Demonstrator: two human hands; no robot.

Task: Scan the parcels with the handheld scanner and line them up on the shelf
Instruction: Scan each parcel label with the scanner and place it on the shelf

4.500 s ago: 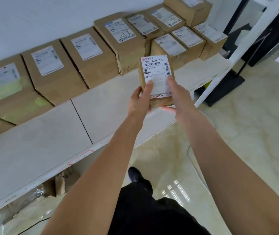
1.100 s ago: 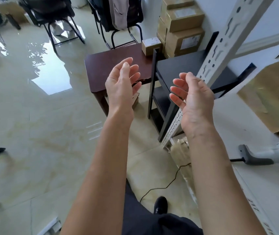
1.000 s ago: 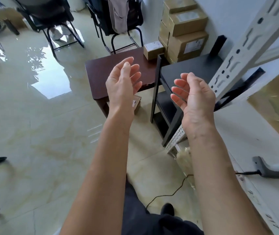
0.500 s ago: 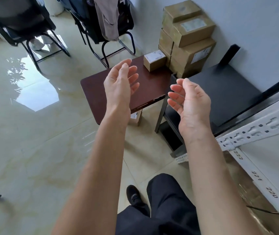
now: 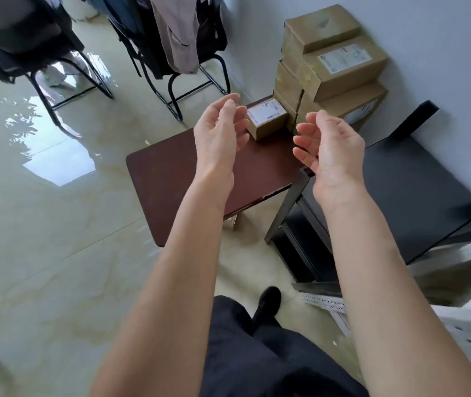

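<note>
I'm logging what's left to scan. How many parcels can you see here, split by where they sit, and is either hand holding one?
Small parcel on the brown table: 1
Parcels stacked against the wall, those that show: 5
Parcels held in the left hand or right hand: 0
Total parcels visible: 6

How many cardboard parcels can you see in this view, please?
At least 6: one small parcel alone on the brown table, five in the stack against the wall: two top, two middle, one bottom. Others may be hidden behind the stack.

Cardboard parcels (image 5: 340, 64), glossy floor tiles (image 5: 56, 239)
</note>
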